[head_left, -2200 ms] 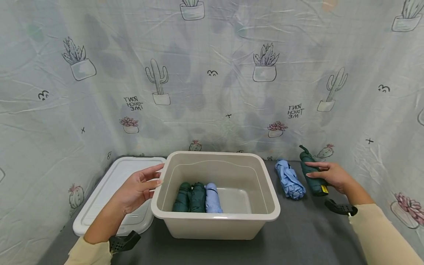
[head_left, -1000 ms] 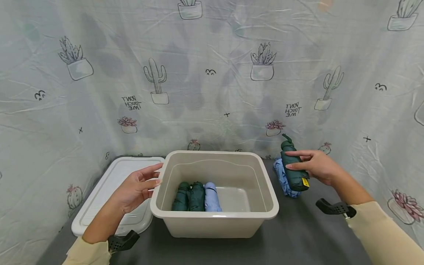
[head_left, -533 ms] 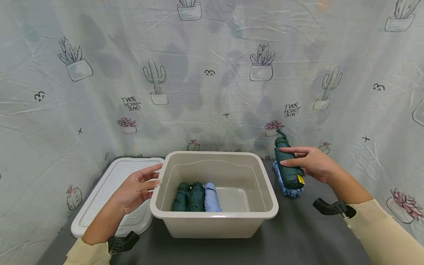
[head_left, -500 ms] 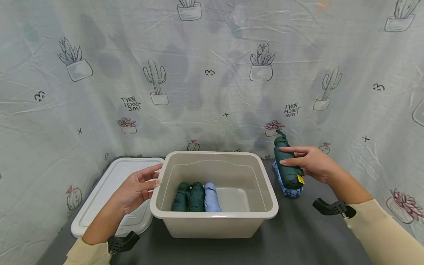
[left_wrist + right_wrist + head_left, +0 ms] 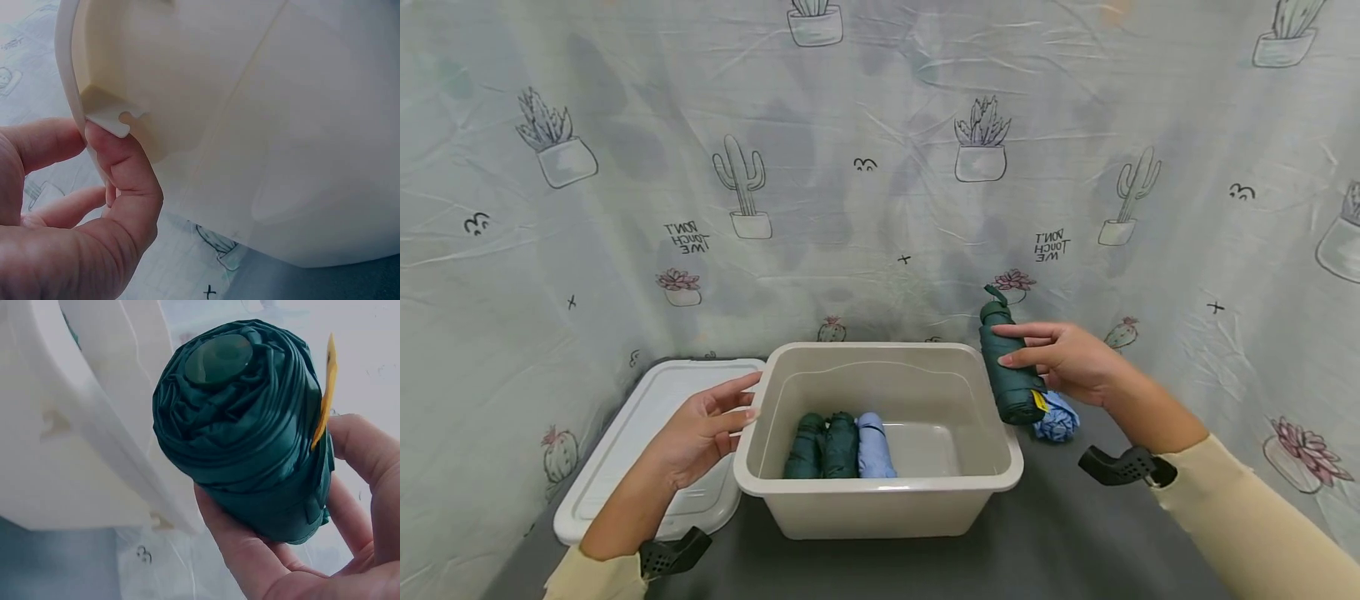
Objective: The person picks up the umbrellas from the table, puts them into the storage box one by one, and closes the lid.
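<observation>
My right hand (image 5: 1078,362) grips a rolled dark green folding umbrella (image 5: 1009,367) with a wrist loop and a yellow tag. It is held up beside the right rim of a beige plastic storage box (image 5: 880,510). The right wrist view shows the umbrella's round end (image 5: 219,359) between thumb and fingers. My left hand (image 5: 703,433) pinches the box's left rim; in the left wrist view a thumb (image 5: 128,169) presses under it. Inside the box, two green umbrellas (image 5: 841,446) and a light blue umbrella (image 5: 875,447) lie side by side on the left.
Another blue umbrella (image 5: 1057,418) lies on the dark grey table (image 5: 1060,525) right of the box, partly hidden behind the held one. A white lid (image 5: 617,467) lies at the left, partly under my left forearm. A printed curtain (image 5: 880,208) hangs behind.
My right hand has lifted the green umbrella off the table and carried it left, over the blue umbrella, to the box's right rim. The left hand keeps its hold on the box.
</observation>
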`<state>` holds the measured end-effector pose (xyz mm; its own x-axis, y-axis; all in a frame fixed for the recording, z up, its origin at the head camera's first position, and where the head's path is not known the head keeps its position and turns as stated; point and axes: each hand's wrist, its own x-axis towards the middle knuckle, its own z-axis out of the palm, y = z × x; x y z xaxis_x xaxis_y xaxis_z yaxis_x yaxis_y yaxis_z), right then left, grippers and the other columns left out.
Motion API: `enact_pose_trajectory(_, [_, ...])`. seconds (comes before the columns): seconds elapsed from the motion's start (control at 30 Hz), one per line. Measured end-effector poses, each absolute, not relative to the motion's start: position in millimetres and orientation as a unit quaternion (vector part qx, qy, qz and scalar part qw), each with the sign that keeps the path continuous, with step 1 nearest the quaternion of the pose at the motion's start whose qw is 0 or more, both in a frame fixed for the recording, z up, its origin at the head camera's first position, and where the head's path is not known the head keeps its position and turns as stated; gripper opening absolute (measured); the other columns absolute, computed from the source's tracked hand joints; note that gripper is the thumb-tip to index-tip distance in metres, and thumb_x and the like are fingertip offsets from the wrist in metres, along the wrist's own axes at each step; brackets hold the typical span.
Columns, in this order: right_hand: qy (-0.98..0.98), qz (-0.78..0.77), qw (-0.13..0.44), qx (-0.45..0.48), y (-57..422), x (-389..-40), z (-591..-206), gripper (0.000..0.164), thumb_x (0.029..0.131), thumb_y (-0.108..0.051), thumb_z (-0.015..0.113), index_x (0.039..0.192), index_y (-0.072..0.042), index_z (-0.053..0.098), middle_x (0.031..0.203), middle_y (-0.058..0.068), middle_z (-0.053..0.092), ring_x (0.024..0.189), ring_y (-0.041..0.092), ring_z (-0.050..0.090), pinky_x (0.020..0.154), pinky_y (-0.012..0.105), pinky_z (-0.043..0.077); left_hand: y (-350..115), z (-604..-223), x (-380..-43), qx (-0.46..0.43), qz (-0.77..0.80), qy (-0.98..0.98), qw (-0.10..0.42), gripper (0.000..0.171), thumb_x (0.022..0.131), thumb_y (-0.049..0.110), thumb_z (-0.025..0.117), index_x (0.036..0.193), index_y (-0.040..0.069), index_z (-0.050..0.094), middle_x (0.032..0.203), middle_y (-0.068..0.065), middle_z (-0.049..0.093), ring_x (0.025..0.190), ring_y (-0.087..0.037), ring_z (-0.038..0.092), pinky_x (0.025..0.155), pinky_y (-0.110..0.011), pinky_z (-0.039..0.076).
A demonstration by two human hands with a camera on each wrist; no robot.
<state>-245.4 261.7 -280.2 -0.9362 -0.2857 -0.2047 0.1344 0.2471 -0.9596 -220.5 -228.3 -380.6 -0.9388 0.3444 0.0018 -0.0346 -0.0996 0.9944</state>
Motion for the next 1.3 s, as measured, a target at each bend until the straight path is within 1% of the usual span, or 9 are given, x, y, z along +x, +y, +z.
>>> enact_pose_trajectory(0.03, [0.767, -0.615, 0.177, -0.05, 259, -245, -280, 0.072, 0.093, -0.012, 0.075, 0.157, -0.009, 0.042, 0.157, 0.016, 0.043, 0.097, 0.012, 0.066, 0.088, 0.034, 0.062, -228, -381, -220, 0.119, 0.733, 0.657, 0.131, 0.07, 0.102, 0.005, 0.06, 0.162, 0.001, 0.023, 0.119, -0.001, 0.065, 0.101, -0.015, 0.074, 0.086, -0.034, 0.063])
enact_pose_trajectory(0.1, [0.759, -0.621, 0.189, -0.05, 253, -245, -280, 0.071, 0.093, -0.01, 0.074, 0.157, -0.009, 0.042, 0.159, 0.02, 0.041, 0.112, 0.022, 0.067, 0.093, 0.045, 0.061, -228, -381, -220, 0.121, 0.734, 0.655, 0.132, 0.07, 0.102, 0.004, 0.06, 0.162, 0.001, 0.023, 0.119, -0.001, 0.066, 0.101, -0.015, 0.074, 0.086, -0.034, 0.063])
enact_pose_trajectory(0.2, [0.756, -0.62, 0.204, -0.05, 244, -244, -280, 0.071, 0.093, -0.01, 0.075, 0.156, -0.011, 0.043, 0.159, 0.022, 0.041, 0.117, 0.027, 0.065, 0.095, 0.05, 0.059, -228, -380, -220, 0.12, 0.733, 0.656, 0.133, 0.071, 0.102, 0.005, 0.061, 0.162, 0.001, 0.023, 0.12, -0.001, 0.065, 0.101, -0.015, 0.074, 0.087, -0.034, 0.063])
enact_pose_trajectory(0.3, [0.752, -0.619, 0.218, -0.054, 234, -244, -280, 0.07, 0.092, -0.009, 0.076, 0.155, -0.011, 0.045, 0.155, 0.023, 0.045, 0.116, 0.029, 0.065, 0.096, 0.052, 0.059, -228, -379, -219, 0.116, 0.729, 0.662, 0.129, 0.07, 0.102, 0.006, 0.061, 0.161, 0.001, 0.024, 0.119, -0.002, 0.064, 0.1, -0.015, 0.073, 0.087, -0.034, 0.063])
enact_pose_trajectory(0.4, [0.75, -0.617, 0.231, -0.054, 224, -245, -281, 0.069, 0.092, -0.009, 0.076, 0.154, -0.011, 0.047, 0.153, 0.023, 0.048, 0.115, 0.03, 0.067, 0.096, 0.054, 0.058, -228, -378, -219, 0.115, 0.727, 0.665, 0.127, 0.07, 0.102, 0.007, 0.062, 0.161, 0.001, 0.025, 0.119, -0.002, 0.063, 0.1, -0.015, 0.073, 0.087, -0.034, 0.063])
enact_pose_trajectory(0.7, [0.758, -0.6, 0.256, -0.025, 194, -250, -289, 0.061, 0.09, -0.004, 0.076, 0.147, -0.01, 0.056, 0.15, 0.024, 0.051, 0.118, 0.036, 0.065, 0.1, 0.055, 0.056, -229, -377, -219, 0.115, 0.729, 0.662, 0.134, 0.071, 0.101, 0.007, 0.062, 0.161, 0.001, 0.025, 0.119, -0.002, 0.064, 0.101, -0.015, 0.073, 0.087, -0.034, 0.063])
enact_pose_trajectory(0.87, [0.763, -0.588, 0.27, -0.012, 180, -254, -294, 0.058, 0.089, -0.004, 0.077, 0.144, -0.013, 0.061, 0.147, 0.021, 0.056, 0.116, 0.035, 0.067, 0.098, 0.055, 0.057, -229, -377, -219, 0.112, 0.728, 0.663, 0.135, 0.071, 0.101, 0.007, 0.063, 0.161, 0.002, 0.025, 0.12, -0.002, 0.063, 0.102, -0.016, 0.073, 0.087, -0.035, 0.063])
enact_pose_trajectory(1.03, [0.768, -0.572, 0.288, -0.01, 170, -257, -299, 0.056, 0.088, -0.005, 0.08, 0.141, -0.014, 0.064, 0.142, 0.02, 0.06, 0.11, 0.035, 0.07, 0.094, 0.053, 0.06, -229, -377, -219, 0.111, 0.726, 0.665, 0.137, 0.071, 0.101, 0.007, 0.062, 0.162, 0.002, 0.024, 0.121, -0.003, 0.063, 0.102, -0.015, 0.073, 0.087, -0.035, 0.063])
enact_pose_trajectory(1.3, [0.757, -0.568, 0.324, 0.007, 155, -263, -302, 0.056, 0.088, -0.001, 0.079, 0.14, -0.013, 0.064, 0.143, 0.021, 0.057, 0.113, 0.033, 0.069, 0.092, 0.051, 0.06, -229, -376, -220, 0.122, 0.719, 0.67, 0.14, 0.074, 0.101, 0.005, 0.062, 0.162, 0.001, 0.02, 0.122, -0.002, 0.063, 0.104, -0.015, 0.072, 0.087, -0.034, 0.063])
